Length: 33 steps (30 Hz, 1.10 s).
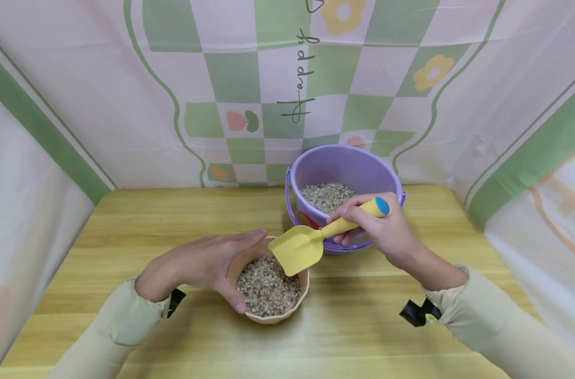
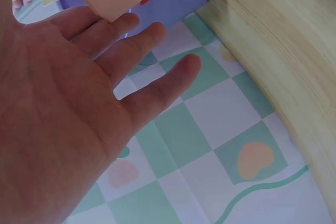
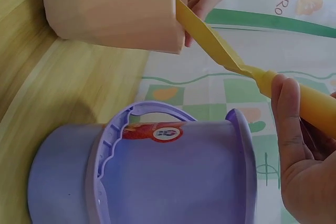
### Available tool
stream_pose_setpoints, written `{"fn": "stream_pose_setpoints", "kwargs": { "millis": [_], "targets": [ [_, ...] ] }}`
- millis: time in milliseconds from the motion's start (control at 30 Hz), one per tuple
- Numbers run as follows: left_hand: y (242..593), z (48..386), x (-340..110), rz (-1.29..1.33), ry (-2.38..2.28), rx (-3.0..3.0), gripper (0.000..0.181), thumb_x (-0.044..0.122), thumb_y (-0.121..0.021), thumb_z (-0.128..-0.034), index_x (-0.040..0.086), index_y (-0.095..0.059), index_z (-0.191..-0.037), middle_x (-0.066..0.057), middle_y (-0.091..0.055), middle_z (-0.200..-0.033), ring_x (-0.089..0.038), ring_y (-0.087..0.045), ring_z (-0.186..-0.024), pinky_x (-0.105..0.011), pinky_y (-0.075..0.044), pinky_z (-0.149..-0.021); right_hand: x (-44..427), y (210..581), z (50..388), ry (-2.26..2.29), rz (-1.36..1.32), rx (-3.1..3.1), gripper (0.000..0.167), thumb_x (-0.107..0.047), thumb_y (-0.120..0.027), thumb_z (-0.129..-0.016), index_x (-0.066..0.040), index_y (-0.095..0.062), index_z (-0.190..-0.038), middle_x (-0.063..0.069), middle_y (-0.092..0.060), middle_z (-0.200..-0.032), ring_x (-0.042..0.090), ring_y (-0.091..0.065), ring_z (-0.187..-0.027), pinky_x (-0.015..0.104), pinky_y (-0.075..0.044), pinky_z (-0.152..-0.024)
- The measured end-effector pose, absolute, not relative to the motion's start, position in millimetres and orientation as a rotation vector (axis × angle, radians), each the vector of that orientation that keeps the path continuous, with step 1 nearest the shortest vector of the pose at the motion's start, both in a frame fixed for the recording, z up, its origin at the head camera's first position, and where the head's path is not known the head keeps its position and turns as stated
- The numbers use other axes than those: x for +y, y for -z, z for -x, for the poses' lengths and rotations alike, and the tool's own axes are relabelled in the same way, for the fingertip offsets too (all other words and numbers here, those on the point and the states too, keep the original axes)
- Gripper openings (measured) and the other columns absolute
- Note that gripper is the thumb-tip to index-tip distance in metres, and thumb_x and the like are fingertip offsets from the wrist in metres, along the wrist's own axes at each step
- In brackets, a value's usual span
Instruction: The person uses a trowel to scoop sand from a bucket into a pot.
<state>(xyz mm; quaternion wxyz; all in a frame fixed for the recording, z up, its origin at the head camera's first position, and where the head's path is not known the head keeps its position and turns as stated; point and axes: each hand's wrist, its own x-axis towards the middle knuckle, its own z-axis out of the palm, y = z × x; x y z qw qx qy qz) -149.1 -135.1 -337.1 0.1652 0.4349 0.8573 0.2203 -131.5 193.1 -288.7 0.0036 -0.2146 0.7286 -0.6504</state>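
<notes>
A peach-coloured faceted pot (image 1: 274, 319) stands on the table with small mixed gravel (image 1: 268, 292) in it. My left hand (image 1: 207, 260) rests against the pot's left side, thumb near the front rim; in the left wrist view its fingers (image 2: 131, 59) are spread and fairly straight. In my right hand (image 1: 391, 231) I grip the yellow handle of a toy shovel (image 1: 299, 250), which has a blue end. Its blade tilts over the pot's far right rim, and no gravel shows on it. Behind the right hand stands a purple bucket (image 1: 344, 163), also holding gravel.
The wood-grain table (image 1: 363, 326) ends at the back against a green-and-white checked cloth (image 1: 278, 73). The bucket's purple handle (image 3: 105, 150) hangs down along its side, next to a red label (image 3: 163, 132).
</notes>
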Motion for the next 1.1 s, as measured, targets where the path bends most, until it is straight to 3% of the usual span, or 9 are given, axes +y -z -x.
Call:
{"fn": "stream_pose_setpoints", "kwargs": {
  "millis": [300, 533, 900, 1100],
  "targets": [
    [331.7, 149.1, -132.6, -1.178, -0.592, 2.443, 0.136, 0.071, -0.083, -0.0571, 0.005, -0.021, -0.159, -0.011, -0.034, -0.158, -0.028, -0.045, -0.136, -0.046, -0.041, -0.108, 196.4, 283.0, 134.9, 2.137, 0.698, 2.223, 0.027, 0.004, -0.050, -0.099, 0.021, -0.064, -0.083, 0.022, -0.072, -0.082, 0.028, -0.069, -0.056, 0.038, -0.058, -0.053],
    [328.0, 153.3, -131.0, -1.088, -0.616, 2.430, 0.125, 0.065, -0.085, -0.0600, 0.007, -0.031, -0.156, -0.007, -0.041, -0.155, -0.023, -0.048, -0.134, -0.042, -0.041, -0.108, 200.8, 276.9, 137.8, 2.239, 0.731, 2.151, 0.027, 0.006, -0.049, -0.099, 0.022, -0.063, -0.082, 0.025, -0.071, -0.081, 0.029, -0.068, -0.054, 0.037, -0.057, -0.050],
    [316.9, 164.6, -123.8, -1.146, -0.647, 2.493, 0.092, 0.062, -0.066, -0.0866, 0.008, -0.036, -0.154, -0.005, -0.037, -0.157, -0.021, -0.037, -0.142, -0.039, -0.032, -0.115, 211.4, 266.9, 145.8, 2.437, 0.665, 2.021, 0.028, 0.007, -0.048, -0.098, 0.022, -0.066, -0.083, 0.028, -0.070, -0.079, 0.032, -0.068, -0.053, 0.037, -0.057, -0.048],
    [310.1, 173.4, -115.8, -1.206, -0.693, 2.579, 0.081, 0.054, -0.063, -0.0937, 0.006, -0.038, -0.153, -0.008, -0.038, -0.157, -0.021, -0.036, -0.143, -0.039, -0.030, -0.116, 219.4, 262.8, 150.9, 2.469, 0.660, 2.039, 0.030, 0.005, -0.046, -0.100, 0.024, -0.065, -0.084, 0.029, -0.070, -0.079, 0.033, -0.068, -0.053, 0.036, -0.056, -0.047]
  ]
}}
